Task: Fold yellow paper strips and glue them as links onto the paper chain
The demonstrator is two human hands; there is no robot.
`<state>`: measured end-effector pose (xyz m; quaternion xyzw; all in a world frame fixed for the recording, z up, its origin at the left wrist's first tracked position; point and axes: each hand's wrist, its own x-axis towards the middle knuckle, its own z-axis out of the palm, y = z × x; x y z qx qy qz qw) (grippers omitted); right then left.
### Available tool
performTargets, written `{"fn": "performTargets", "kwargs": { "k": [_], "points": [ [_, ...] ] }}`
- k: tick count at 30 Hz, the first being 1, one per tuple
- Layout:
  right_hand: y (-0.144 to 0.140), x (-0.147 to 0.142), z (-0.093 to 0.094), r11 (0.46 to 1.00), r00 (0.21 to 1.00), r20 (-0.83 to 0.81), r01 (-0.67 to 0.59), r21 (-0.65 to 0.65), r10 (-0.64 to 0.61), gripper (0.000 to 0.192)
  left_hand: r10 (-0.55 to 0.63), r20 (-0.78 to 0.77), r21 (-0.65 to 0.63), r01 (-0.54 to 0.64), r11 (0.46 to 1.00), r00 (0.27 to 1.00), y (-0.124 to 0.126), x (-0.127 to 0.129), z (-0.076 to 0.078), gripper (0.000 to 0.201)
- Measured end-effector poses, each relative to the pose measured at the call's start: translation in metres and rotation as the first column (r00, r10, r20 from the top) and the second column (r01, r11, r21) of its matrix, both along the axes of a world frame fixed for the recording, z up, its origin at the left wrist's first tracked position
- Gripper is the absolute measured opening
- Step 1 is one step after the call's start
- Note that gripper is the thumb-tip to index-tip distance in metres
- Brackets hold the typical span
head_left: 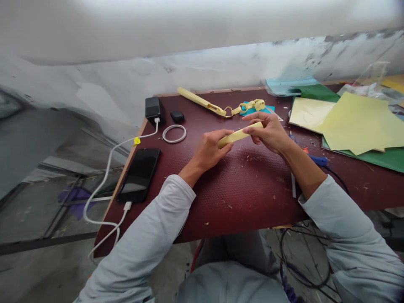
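A folded strip of pale yellow paper (pixel 240 134) is held above the dark red table (pixel 240 189), one end in each hand. My left hand (pixel 210 149) pinches its lower left end. Its upper right end sits between the fingers of my right hand (pixel 268 132). Behind the hands lies a yellow paper chain (pixel 249 106), joined to a longer yellow strip (pixel 198 100) and resting partly on a blue paper piece (pixel 268 110).
A black phone (pixel 139 174) on a white cable (pixel 104 185) lies at the left edge, near a black charger (pixel 153 108), a small black case (pixel 177 116) and a coiled white cable (pixel 174 134). Yellow sheets (pixel 353 122) and green sheets (pixel 388 158) cover the right side.
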<state>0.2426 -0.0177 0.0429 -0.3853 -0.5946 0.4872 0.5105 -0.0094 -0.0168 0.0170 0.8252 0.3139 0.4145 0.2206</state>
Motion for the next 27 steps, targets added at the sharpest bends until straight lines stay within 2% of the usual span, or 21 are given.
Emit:
{"fn": "performTargets", "kwargs": {
  "k": [4,8,10,12,14,16,18,20,22,27],
  "points": [
    [0.0,-0.002,0.002,0.999,0.999,-0.038,0.019,-0.047,-0.021,0.036,0.06,-0.03,0.046,-0.058,0.997,0.998,-0.001,0.0,0.004,0.041],
    [-0.001,-0.004,0.005,0.993,0.997,-0.075,0.027,-0.111,-0.035,0.034,0.018,-0.017,0.021,-0.018,1.0,1.0,-0.001,0.001,0.002,0.039],
    [-0.003,-0.006,0.007,0.993,0.994,-0.104,0.011,-0.122,-0.024,0.035,-0.004,0.041,-0.067,0.007,0.998,0.999,-0.003,0.004,0.0,0.036],
    [-0.005,-0.007,0.009,0.994,0.99,-0.141,-0.017,-0.109,0.001,0.044,-0.022,0.152,-0.233,0.057,0.971,0.988,-0.007,0.008,0.0,0.035],
    [-0.008,-0.009,0.011,0.994,0.984,-0.175,-0.049,-0.095,0.032,0.059,-0.035,0.289,-0.426,0.161,0.89,0.957,-0.012,0.013,0.001,0.038],
    [-0.01,-0.011,0.011,0.992,0.978,-0.198,-0.089,-0.094,0.069,0.067,-0.031,0.414,-0.57,0.286,0.77,0.91,-0.017,0.016,0.005,0.042],
    [-0.011,-0.012,0.01,0.985,0.973,-0.199,-0.135,-0.105,0.112,0.063,-0.026,0.495,-0.647,0.388,0.656,0.868,-0.021,0.017,0.01,0.041],
    [-0.012,-0.014,0.008,0.979,0.972,-0.181,-0.17,-0.112,0.148,0.053,-0.032,0.537,-0.682,0.456,0.572,0.843,-0.024,0.017,0.015,0.036],
    [-0.012,-0.016,0.007,0.979,0.973,-0.165,-0.178,-0.104,0.159,0.046,-0.042,0.554,-0.702,0.493,0.514,0.832,-0.026,0.016,0.019,0.031],
    [-0.014,-0.018,0.005,0.99,0.981,-0.144,-0.133,-0.04,0.126,0.042,-0.038,0.59,-0.728,0.552,0.407,0.807,-0.028,0.016,0.02,0.031]
  ]
}}
